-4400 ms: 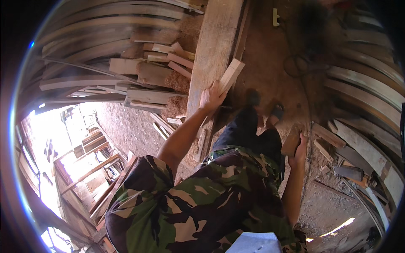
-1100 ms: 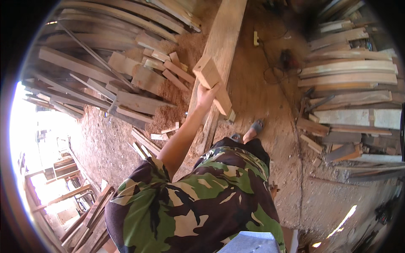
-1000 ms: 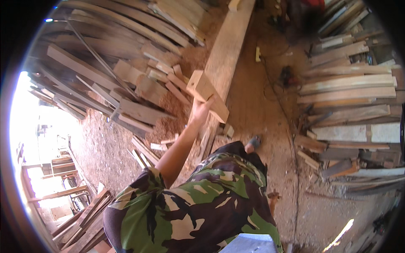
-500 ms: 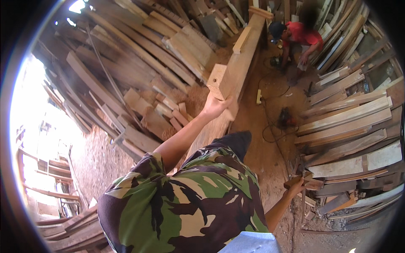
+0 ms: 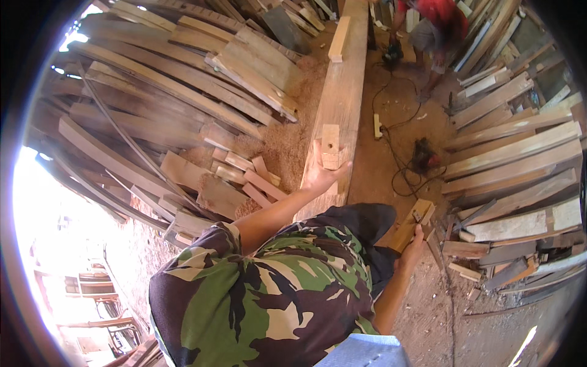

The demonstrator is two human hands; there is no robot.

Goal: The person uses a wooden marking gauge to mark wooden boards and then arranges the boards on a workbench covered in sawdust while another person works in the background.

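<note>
My left hand [image 5: 320,177] is closed round a pale wooden block [image 5: 331,136] with a small round hole in its end, over the long plank bench [image 5: 337,92]. Whether the block rests on the bench, I cannot tell. Off to my right side, my right hand [image 5: 413,248] grips what looks like a wooden hand plane [image 5: 411,227], a yellowish wooden body with a dark metal piece set in it. It is tilted and apart from the bench. Part of its near side is hidden by my fingers.
Another wooden piece [image 5: 340,40] lies farther along the bench. Stacked boards [image 5: 165,76] and short offcuts [image 5: 257,186] fill the left; more planks [image 5: 513,150] line the right. A co-worker [image 5: 431,33] bends over a power tool [image 5: 391,54]. Cables [image 5: 400,177] trail across the floor.
The hand plane has come forward and inward with my right hand. In my left hand the block has turned and sits lower in view. The co-worker appears higher, as the whole view has shifted.
</note>
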